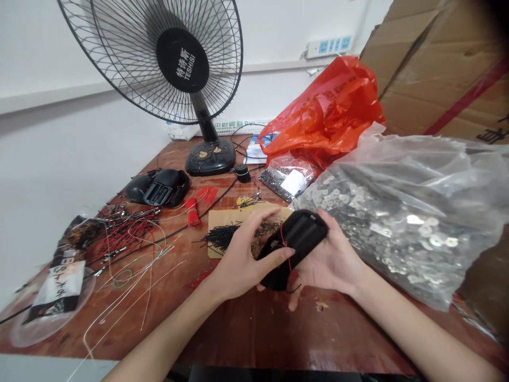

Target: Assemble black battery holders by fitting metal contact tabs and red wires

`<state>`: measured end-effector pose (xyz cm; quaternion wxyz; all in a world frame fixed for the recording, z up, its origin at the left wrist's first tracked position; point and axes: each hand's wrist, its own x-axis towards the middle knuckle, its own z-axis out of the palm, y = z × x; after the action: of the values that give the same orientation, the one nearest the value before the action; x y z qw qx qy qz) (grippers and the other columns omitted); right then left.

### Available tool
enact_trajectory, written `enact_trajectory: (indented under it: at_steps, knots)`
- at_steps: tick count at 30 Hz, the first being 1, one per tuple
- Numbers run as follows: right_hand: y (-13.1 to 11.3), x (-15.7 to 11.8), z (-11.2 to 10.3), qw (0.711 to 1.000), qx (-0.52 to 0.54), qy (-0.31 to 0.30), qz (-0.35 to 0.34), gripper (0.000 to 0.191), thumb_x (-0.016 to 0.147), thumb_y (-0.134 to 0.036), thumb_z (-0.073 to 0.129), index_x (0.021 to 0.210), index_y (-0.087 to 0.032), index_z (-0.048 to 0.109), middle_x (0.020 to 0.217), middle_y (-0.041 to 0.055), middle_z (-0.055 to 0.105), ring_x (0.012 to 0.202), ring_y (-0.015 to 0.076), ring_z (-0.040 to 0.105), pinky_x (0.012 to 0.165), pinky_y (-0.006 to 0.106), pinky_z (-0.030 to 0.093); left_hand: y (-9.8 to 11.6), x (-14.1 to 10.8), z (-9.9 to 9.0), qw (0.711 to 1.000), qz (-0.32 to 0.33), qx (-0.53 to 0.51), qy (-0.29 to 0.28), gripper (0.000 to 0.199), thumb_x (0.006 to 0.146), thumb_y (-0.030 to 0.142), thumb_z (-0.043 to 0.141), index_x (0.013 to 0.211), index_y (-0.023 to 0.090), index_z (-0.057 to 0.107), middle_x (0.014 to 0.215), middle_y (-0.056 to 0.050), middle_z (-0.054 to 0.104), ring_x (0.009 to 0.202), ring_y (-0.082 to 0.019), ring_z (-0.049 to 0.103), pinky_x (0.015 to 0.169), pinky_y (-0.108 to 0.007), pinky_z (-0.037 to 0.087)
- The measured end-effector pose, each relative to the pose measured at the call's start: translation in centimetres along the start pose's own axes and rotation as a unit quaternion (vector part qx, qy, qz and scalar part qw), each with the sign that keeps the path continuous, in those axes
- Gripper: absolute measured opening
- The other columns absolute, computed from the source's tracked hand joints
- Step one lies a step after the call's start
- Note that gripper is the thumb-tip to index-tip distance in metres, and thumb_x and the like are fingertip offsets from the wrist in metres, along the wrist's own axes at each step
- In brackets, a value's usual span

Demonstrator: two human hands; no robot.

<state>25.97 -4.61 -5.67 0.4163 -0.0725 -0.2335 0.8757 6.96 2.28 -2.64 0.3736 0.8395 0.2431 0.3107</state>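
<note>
Both my hands hold a black plastic housing (305, 229), tilted over the table, with a thin red wire crossing its hollow side. My left hand (254, 254) grips its left side, the thumb pressed near the red wire. Around the right and underside of the housing, my right hand (332, 260) is wrapped, with some fingers hidden behind it. Just beyond my left hand lies a pile of short black wires (222, 236) on a tan cardboard sheet (214, 217).
Similar black housings (159, 188) lie at the left, near red wires (127, 231) and loose pale strands. A black fan (209, 156) stands at the back. On the right sit a clear bag of small metal pieces (413, 228) and a red plastic bag (326, 111), before a cardboard box (441, 69).
</note>
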Motion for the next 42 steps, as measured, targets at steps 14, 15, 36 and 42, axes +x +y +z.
enact_trajectory:
  at_steps: [14, 15, 36, 42]
  knots:
    - [1.2, 0.8, -0.4, 0.942, -0.262, 0.203, -0.060, 0.057, 0.097, -0.064, 0.040, 0.122, -0.017, 0.058, 0.085, 0.0056, 0.058, 0.064, 0.0127, 0.058, 0.045, 0.020, 0.049, -1.1, -0.1, 2.0, 0.943, -0.150, -0.295, -0.020, 0.041, 0.093, 0.037, 0.062, 0.131, 0.023, 0.056, 0.125, -0.004, 0.063, 0.119, -0.021, 0.056, 0.104, -0.031, 0.042]
    - [1.5, 0.9, -0.6, 0.926, -0.291, 0.230, -0.069, 0.053, 0.097, -0.062, 0.044, 0.115, -0.015, 0.061, 0.082, 0.0051, 0.057, 0.063, 0.0122, 0.057, 0.044, 0.019, 0.048, -1.2, -0.2, 2.1, 0.939, -0.154, -0.305, -0.016, 0.042, 0.093, 0.037, 0.061, 0.132, 0.022, 0.056, 0.129, -0.004, 0.062, 0.123, -0.022, 0.054, 0.106, -0.032, 0.040]
    - [1.6, 0.7, 0.5, 0.725, -0.624, 0.252, -0.144, 0.046, 0.104, -0.048, 0.039, 0.144, -0.028, 0.046, 0.141, 0.0042, 0.052, 0.127, 0.0220, 0.050, 0.119, 0.043, 0.026, -1.2, -1.4, 2.8, 0.979, -0.115, -0.166, 0.030, 0.049, 0.102, 0.041, 0.043, 0.148, 0.025, 0.036, 0.152, -0.003, 0.042, 0.140, -0.017, 0.035, 0.115, -0.025, 0.026]
    - [1.5, 0.5, 0.4, 0.715, -0.635, 0.253, -0.146, 0.040, 0.103, -0.048, 0.038, 0.132, -0.024, 0.053, 0.120, 0.0075, 0.062, 0.112, 0.0251, 0.057, 0.115, 0.046, 0.029, -1.3, -1.4, 2.9, 0.979, -0.112, -0.168, 0.032, 0.049, 0.102, 0.040, 0.043, 0.147, 0.023, 0.037, 0.148, -0.005, 0.046, 0.140, -0.019, 0.035, 0.116, -0.028, 0.026]
